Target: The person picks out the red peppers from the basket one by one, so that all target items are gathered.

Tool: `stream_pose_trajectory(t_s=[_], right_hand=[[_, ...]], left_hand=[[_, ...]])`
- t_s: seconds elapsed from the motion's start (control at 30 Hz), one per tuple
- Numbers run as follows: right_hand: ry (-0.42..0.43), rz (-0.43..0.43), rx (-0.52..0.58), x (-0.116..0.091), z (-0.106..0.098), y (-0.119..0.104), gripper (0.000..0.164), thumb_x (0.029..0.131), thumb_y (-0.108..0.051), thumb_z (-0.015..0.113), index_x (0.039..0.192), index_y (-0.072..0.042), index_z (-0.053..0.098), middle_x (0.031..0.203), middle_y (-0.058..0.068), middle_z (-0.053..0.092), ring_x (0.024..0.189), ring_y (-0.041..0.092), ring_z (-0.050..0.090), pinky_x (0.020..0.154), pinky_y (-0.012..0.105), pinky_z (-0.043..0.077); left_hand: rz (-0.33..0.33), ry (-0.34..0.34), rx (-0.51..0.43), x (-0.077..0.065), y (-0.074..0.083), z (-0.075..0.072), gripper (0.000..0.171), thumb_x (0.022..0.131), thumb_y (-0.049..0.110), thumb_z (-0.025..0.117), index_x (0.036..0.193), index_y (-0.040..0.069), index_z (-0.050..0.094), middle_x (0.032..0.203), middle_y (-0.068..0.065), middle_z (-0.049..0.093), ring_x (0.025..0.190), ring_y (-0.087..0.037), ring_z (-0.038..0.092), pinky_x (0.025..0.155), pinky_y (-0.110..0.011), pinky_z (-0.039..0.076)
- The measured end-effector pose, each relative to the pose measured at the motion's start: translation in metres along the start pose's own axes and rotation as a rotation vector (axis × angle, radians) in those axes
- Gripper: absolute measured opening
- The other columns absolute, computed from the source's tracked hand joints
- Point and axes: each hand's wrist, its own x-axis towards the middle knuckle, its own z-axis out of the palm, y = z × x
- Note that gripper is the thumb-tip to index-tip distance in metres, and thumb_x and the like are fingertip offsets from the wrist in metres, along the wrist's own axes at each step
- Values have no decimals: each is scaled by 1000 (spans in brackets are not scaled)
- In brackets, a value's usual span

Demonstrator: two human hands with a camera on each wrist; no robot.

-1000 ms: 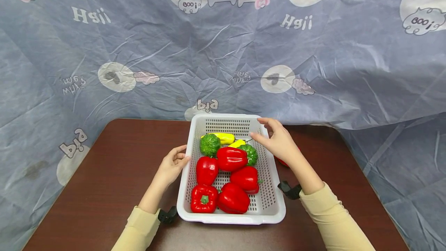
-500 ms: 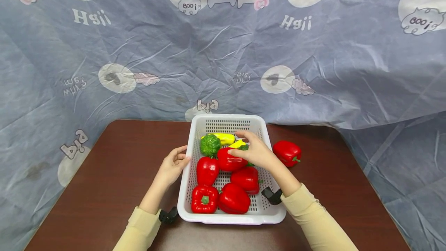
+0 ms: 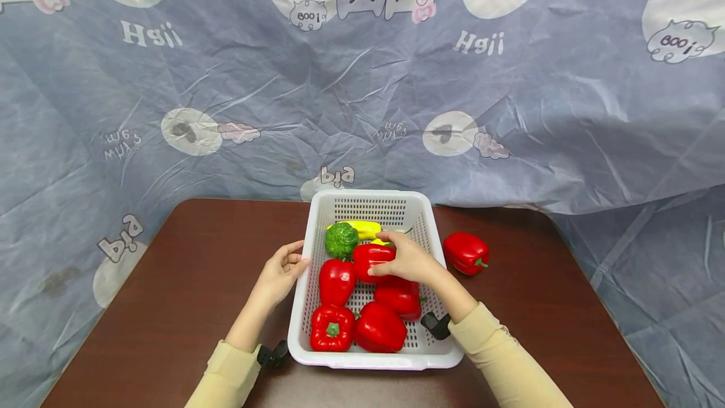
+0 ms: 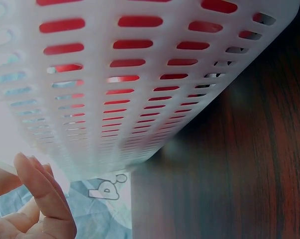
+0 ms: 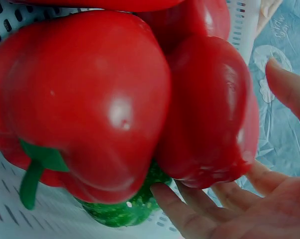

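My right hand (image 3: 404, 257) reaches over a red bell pepper (image 3: 365, 262) in the white slotted basket (image 3: 376, 361). Thumb and fingers are spread about this pepper; in the right wrist view the fingertips lie at its end, and a gap shows between the thumb (image 5: 289, 92) and the pepper (image 5: 209, 114). Beside it lies another bell pepper (image 5: 90, 99) with a green stem. My left hand (image 3: 280, 272) rests at the basket's left rim, its fingertips touching there; in the left wrist view the bent fingers (image 4: 45, 199) show beside the slotted wall (image 4: 97, 89).
Several more red bell peppers (image 3: 331, 329) fill the basket's near half. Farther back lie a bumpy round green vegetable (image 3: 342, 240) and long yellow ones (image 3: 365, 229). One red bell pepper (image 3: 466, 252) sits on the brown table (image 3: 187, 294), right of the basket. A printed curtain (image 3: 362, 80) hangs behind.
My right hand has come from the basket's right rim, leftward and nearer, over the middle red bell pepper. The bell pepper on the table is uncovered. My left hand stays at the rim.
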Motion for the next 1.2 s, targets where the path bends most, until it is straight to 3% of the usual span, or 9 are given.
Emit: stream_pose_trajectory(t_s=[0.27,0.77,1.2], right_hand=[[6,55,-34,2,5,4,69,76,-23,83,137,-8,54,133,16,55,113,30,56,96,51,48],[75,9,-46,3,5,11,59,74,-36,84,124,-11,64,115,8,66,98,22,62,87,43,52],[182,55,225,-7,-15,13,63,82,-42,77,134,-11,58,123,15,65,107,28,63,89,43,54]], left_hand=[[-5,-6,-28,-1,1,1,50,94,5,65,141,3,49,105,-16,63,79,-8,60,68,-20,48],[-19,-5,-44,-2,3,2,51,94,7,65,142,3,48,105,-16,63,79,-8,59,69,-19,49],[-8,7,-31,-3,3,3,50,94,7,65,141,4,49,104,-16,63,78,-9,59,68,-20,48]])
